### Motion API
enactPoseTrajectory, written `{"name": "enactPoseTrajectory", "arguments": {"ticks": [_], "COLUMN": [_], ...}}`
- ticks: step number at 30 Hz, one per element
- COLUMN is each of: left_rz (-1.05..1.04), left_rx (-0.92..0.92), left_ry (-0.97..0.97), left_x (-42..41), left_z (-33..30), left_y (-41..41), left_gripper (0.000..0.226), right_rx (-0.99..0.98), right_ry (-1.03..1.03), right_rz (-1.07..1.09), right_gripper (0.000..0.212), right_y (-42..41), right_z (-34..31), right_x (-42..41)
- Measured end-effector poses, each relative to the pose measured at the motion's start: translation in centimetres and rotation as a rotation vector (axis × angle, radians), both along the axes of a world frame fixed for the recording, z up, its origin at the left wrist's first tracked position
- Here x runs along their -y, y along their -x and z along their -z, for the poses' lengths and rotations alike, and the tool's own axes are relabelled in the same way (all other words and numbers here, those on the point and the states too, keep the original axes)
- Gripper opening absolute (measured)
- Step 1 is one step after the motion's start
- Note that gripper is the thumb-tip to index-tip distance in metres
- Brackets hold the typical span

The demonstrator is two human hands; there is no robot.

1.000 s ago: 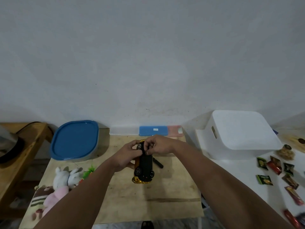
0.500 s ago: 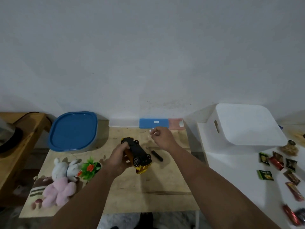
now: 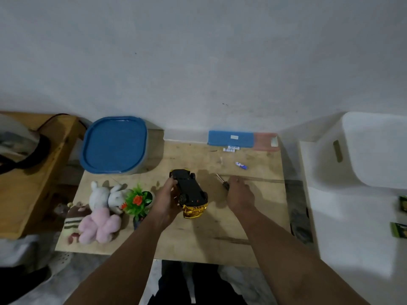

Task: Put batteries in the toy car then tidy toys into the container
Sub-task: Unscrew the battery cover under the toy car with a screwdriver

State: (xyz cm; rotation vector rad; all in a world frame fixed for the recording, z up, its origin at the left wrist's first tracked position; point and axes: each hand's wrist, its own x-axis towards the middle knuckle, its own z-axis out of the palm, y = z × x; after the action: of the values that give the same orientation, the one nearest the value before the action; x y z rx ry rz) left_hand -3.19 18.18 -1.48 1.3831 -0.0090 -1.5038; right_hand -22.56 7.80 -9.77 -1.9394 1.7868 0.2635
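While the left hand [image 3: 167, 200] grips it, the toy car [image 3: 190, 193] lies upside down, just above the wooden tabletop [image 3: 198, 234].
Car: black flat belly up, shiny gold nose toward the person, small black wheels showing.
Left hand: fingers curled round the car's side.
Right hand [image 3: 239, 194]: lies on the screwdriver [image 3: 222, 182]; whether it grips it, I cannot tell.
Batteries: one small blue and white battery [image 3: 241, 165] beyond the right hand; two white batteries [image 3: 230, 149] farther back.
Soft toys: one fluffy white bunny [image 3: 106, 194], one pink plush [image 3: 99, 226], left of the left hand.
Plant: one plastic plant [image 3: 138, 200], spiky green leaves, orange flower.
Container [image 3: 114, 145]: rounded, blue lid, beyond the left hand.
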Motion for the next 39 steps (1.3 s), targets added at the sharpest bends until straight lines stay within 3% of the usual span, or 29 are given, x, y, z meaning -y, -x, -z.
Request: {"name": "enactPoseTrajectory", "arguments": {"ticks": [4, 8, 11, 14, 18, 23, 28, 34, 39], "left_rz": [0.038, 0.122, 0.208, 0.254, 0.282, 0.336, 0.353, 0.359, 0.364], "left_rx": [0.041, 0.097, 0.126, 0.175, 0.229, 0.26, 0.279, 0.274, 0.269], "left_ry": [0.028, 0.106, 0.207, 0.318, 0.376, 0.438, 0.45, 0.501, 0.514], "left_x": [1.0, 2.2, 2.7, 3.6, 4.7, 5.2, 4.9, 4.3, 4.0], "left_z": [-0.6, -3.4, -5.6, -7.7, -8.6, -9.7, -10.2, -10.4, -10.8], "left_y": [-0.9, -1.7, -2.8, -4.2, -5.5, -6.2, -6.9, -7.6, -7.7], "left_gripper": [0.037, 0.037, 0.037, 0.036, 0.051, 0.044, 0.047, 0.025, 0.031], "right_rx": [0.082, 0.435, 0.662, 0.781, 0.957, 0.912, 0.868, 0.883, 0.868], "right_ry": [-0.097, -0.168, -0.091, 0.026, 0.022, 0.096, 0.096, 0.105, 0.109], "right_rz": [0.11, 0.34, 0.459, 0.391, 0.265, 0.001, -0.03, -0.034, -0.044], "right_gripper": [0.023, 0.017, 0.015, 0.022, 0.024, 0.021, 0.024, 0.023, 0.022], "right_y": [-0.2, -0.4, -0.5, -0.6, -1.3, -3.0, -4.2, -4.9, -5.4], "right_z": [-1.0, -5.4, -10.1, -14.0, -17.6, -19.5, -19.8, -20.5, -20.4], "right_x": [0.4, 1.9, 2.9, 3.5, 2.5, 0.4, -0.9, -1.9, -2.3]}}
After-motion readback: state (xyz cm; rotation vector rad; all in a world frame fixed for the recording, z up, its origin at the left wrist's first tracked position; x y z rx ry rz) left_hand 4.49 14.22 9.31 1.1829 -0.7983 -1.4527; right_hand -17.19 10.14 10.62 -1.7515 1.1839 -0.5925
